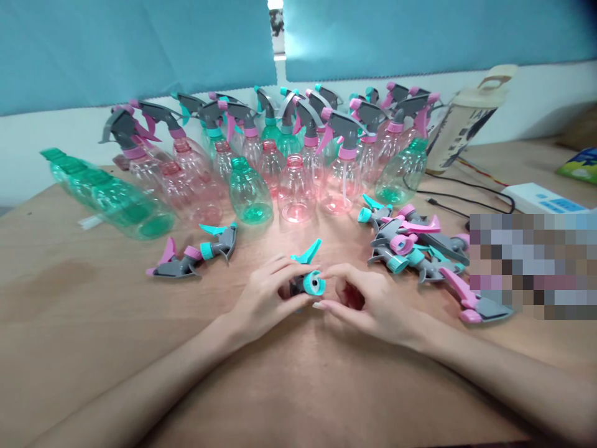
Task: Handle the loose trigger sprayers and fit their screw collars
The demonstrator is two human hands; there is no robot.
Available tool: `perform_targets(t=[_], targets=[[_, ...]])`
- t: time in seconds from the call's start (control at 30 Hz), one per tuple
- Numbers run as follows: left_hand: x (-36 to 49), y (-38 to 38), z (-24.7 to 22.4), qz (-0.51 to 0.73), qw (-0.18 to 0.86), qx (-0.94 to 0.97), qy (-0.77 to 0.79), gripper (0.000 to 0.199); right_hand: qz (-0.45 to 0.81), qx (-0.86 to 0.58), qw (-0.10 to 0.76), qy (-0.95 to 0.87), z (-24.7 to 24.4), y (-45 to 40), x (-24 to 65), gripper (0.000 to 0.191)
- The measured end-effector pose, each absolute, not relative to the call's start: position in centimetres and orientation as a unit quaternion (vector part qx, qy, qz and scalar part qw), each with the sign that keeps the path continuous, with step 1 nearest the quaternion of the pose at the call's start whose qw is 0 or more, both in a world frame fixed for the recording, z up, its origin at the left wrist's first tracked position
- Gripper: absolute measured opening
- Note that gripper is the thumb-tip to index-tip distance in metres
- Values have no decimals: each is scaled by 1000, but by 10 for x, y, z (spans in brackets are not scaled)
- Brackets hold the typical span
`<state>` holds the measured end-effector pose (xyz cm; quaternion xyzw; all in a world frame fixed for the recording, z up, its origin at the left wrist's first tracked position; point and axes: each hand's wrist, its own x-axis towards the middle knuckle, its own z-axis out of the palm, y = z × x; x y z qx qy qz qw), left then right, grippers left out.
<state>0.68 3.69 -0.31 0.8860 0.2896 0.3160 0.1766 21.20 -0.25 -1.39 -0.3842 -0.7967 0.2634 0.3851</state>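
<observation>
Spray heads (176, 267), two, lie at left on the table (69, 317); left hand (265, 292), curled, grips a turquoise-collared sprayer (308, 284), front centre; right hand (366, 302), half-curled, has thumb and forefinger parted beside it, contact uncertain; heaped sprayers (415, 256) lie rightward.

The middle spray head (308, 283) shows a turquoise trigger (310, 251) and collar on dark grey. Pink bottles (296, 194) and green bottles (250, 194) are see-through. The counter (298, 386) is brown, the sheet (140, 53) behind blue, the tumbler (466, 121) cream with dark lettering.
</observation>
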Motion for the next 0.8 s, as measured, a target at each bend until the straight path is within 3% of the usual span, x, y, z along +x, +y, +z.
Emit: perform_targets(t=[0.27, 0.47, 0.8], targets=[[8, 35, -5, 355, 143, 869, 314, 30, 189, -400, 393, -806, -25, -6, 209, 42], [7, 36, -6, 349, 148, 872, 311, 32, 224, -381, 387, -809, -26, -4, 209, 46], [7, 38, -4, 303, 241, 885, 258, 34, 220, -346, 414, -813, -20, -1, 211, 23]])
